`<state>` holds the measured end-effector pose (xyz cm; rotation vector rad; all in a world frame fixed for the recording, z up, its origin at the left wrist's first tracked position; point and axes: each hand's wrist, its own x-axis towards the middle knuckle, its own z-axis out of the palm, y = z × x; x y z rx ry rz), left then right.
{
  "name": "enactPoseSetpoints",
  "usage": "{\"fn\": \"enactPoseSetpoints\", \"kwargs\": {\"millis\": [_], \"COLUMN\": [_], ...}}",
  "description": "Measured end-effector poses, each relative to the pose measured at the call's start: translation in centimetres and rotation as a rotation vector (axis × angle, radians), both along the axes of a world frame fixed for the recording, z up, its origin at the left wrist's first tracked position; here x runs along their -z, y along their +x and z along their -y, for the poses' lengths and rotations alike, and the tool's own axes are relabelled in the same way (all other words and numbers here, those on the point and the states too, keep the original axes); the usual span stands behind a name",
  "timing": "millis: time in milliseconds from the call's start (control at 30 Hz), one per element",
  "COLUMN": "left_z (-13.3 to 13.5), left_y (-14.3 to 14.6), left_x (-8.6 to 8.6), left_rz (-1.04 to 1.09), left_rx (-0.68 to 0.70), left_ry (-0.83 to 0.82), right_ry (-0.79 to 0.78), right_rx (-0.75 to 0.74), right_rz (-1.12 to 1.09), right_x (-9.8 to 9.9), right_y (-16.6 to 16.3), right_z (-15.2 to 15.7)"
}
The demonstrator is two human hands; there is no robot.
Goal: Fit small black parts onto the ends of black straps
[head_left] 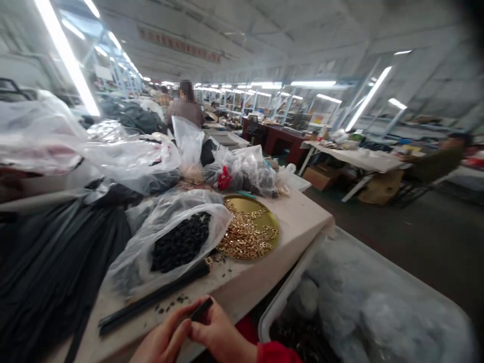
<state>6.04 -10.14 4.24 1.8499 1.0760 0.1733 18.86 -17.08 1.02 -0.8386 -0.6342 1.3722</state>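
Observation:
At the bottom of the head view, my left hand (163,334) and my right hand (218,328) come together at the table's near edge. Both are closed on a short black strip (201,309), whose end sticks up between the fingers; its lower part is hidden. Beyond them lies a bundle of long black strips (155,298), with small dark bits (172,304) scattered beside it. A clear plastic bag (132,262) gapes open over many small black pieces (181,241). Next to it, a round gold tray (273,222) holds a heap of small gold metal pieces (245,234).
Long black strips (56,272) hang across the table's left side. Plastic bags (245,169) are piled along the back. A large bin (378,287) lined with plastic stands at the right, below the table edge. One person (186,106) is farther back, another (434,161) at the far right.

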Motion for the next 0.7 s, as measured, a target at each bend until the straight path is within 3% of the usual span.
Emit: {"fn": "enactPoseSetpoints", "kwargs": {"millis": [133,333,433,533,700], "left_z": [-3.4,-7.9,-9.2,-9.8,-9.4], "left_y": [0.6,1.4,2.2,2.5,2.1], "left_x": [0.3,3.4,4.2,4.6,4.0], "left_rz": [-0.068,0.005,0.054,0.059,0.049], "left_rx": [-0.001,-0.072,-0.098,-0.122,-0.065], "left_ry": [-0.021,-0.413,-0.466,-0.471,-0.436], "right_ry": [-0.079,-0.254,-0.309,-0.366,-0.379], "right_rx": [0.042,0.325,0.293,0.274,0.293], "right_rz": [0.574,1.423,1.558,1.611,1.486], "right_x": [2.0,2.8,3.6,4.5,3.8], "right_y": [4.1,15.5,17.8,17.8,17.7], "right_z": [-3.6,-11.6,-14.9,-17.0,-16.7]}}
